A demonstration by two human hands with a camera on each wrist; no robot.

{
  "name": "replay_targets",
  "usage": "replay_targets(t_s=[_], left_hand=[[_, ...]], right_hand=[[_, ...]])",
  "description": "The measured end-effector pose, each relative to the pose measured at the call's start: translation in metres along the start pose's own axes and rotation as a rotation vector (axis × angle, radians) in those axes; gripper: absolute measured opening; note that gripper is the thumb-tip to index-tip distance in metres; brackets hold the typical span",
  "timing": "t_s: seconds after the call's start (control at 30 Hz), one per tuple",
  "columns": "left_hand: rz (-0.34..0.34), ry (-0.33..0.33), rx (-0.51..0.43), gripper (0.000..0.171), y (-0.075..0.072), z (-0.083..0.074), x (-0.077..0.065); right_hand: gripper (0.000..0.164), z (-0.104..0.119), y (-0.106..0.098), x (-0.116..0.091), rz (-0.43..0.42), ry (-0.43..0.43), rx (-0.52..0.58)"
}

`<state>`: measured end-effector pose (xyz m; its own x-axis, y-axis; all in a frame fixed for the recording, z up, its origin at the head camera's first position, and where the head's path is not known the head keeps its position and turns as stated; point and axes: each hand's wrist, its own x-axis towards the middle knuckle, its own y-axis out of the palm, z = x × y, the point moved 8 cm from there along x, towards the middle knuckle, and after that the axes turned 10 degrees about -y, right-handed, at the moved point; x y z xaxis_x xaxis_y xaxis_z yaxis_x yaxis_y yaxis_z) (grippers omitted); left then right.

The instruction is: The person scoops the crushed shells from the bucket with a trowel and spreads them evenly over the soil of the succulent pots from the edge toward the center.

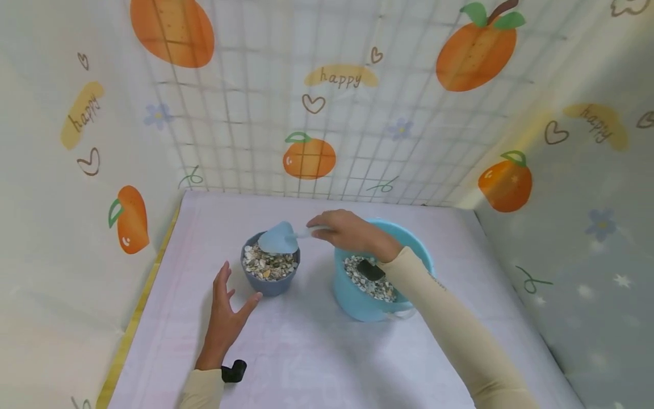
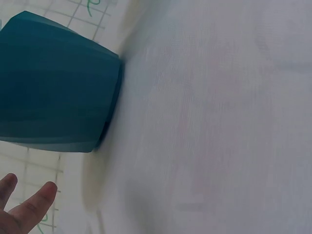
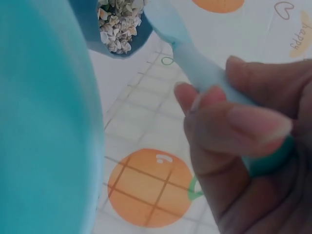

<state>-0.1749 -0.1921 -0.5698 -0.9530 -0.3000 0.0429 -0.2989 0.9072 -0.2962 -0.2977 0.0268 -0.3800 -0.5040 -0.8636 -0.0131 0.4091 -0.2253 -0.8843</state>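
Observation:
My right hand (image 1: 347, 230) grips the handle of a light blue toy shovel (image 1: 279, 238), its fingers curled round it in the right wrist view. The shovel's blade is over the far side of a small blue-grey pot (image 1: 273, 284), which is filled with small mixed stones (image 1: 268, 264). Left of that pot, my left hand (image 1: 227, 315) is held with fingers and thumb spread, apart from the pot's wall. The left wrist view shows the pot's side (image 2: 53, 87) and a few fingertips (image 2: 34, 207) near it.
A larger light blue bucket (image 1: 352, 304) with a white handle stands to the right, under my right forearm, with stones inside. A white cloth covers the table (image 1: 306, 358). Printed curtains (image 1: 245, 113) with fruit patterns hang at the back and on both sides.

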Motion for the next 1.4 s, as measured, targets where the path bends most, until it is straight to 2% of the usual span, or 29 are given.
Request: replay_targets(t_s=[0.1, 0.23, 0.47, 0.57, 0.67, 0.77, 0.87, 0.93, 1.03, 1.17, 1.33, 1.4], left_hand=[[0.011, 0.005, 0.0, 0.098, 0.005, -0.001, -0.001], [0.034, 0.016, 0.001, 0.098, 0.013, -0.003, 0.0], [0.062, 0.022, -0.006, 0.098, 0.024, -0.005, 0.0], [0.074, 0.017, -0.006, 0.098, 0.026, -0.005, -0.001], [0.072, 0.017, -0.002, 0.098, 0.027, -0.005, -0.002], [0.077, 0.023, 0.001, 0.099, 0.027, -0.005, -0.003], [0.085, 0.031, 0.007, 0.1, 0.027, -0.005, -0.002], [0.081, 0.032, 0.011, 0.1, 0.024, -0.005, 0.0], [0.054, 0.026, 0.013, 0.1, 0.017, -0.004, 0.002], [0.039, 0.011, 0.006, 0.099, 0.013, -0.003, -0.001], [0.071, -0.002, -0.011, 0.099, 0.025, -0.001, -0.006], [0.076, -0.002, -0.018, 0.099, 0.03, -0.001, -0.008]], right_hand=[[0.033, -0.005, -0.007, -0.01, -0.058, 0.003, 0.025], [0.031, -0.018, -0.017, -0.03, -0.14, 0.055, 0.109], [0.032, -0.032, -0.016, -0.055, -0.137, 0.114, 0.188], [0.033, -0.037, -0.024, -0.07, -0.164, 0.148, 0.237], [0.035, -0.045, -0.041, -0.095, -0.218, 0.174, 0.288], [0.034, -0.056, -0.061, -0.13, -0.263, 0.194, 0.245], [0.027, -0.067, -0.073, -0.166, -0.238, 0.259, 0.172], [0.024, -0.072, -0.073, -0.18, -0.186, 0.329, 0.118], [0.025, -0.079, -0.061, -0.18, -0.069, 0.428, -0.003], [0.029, -0.089, -0.039, -0.159, 0.068, 0.492, -0.159], [0.031, -0.099, -0.028, -0.144, 0.123, 0.561, -0.237], [0.029, -0.098, -0.028, -0.142, 0.116, 0.541, -0.285]])
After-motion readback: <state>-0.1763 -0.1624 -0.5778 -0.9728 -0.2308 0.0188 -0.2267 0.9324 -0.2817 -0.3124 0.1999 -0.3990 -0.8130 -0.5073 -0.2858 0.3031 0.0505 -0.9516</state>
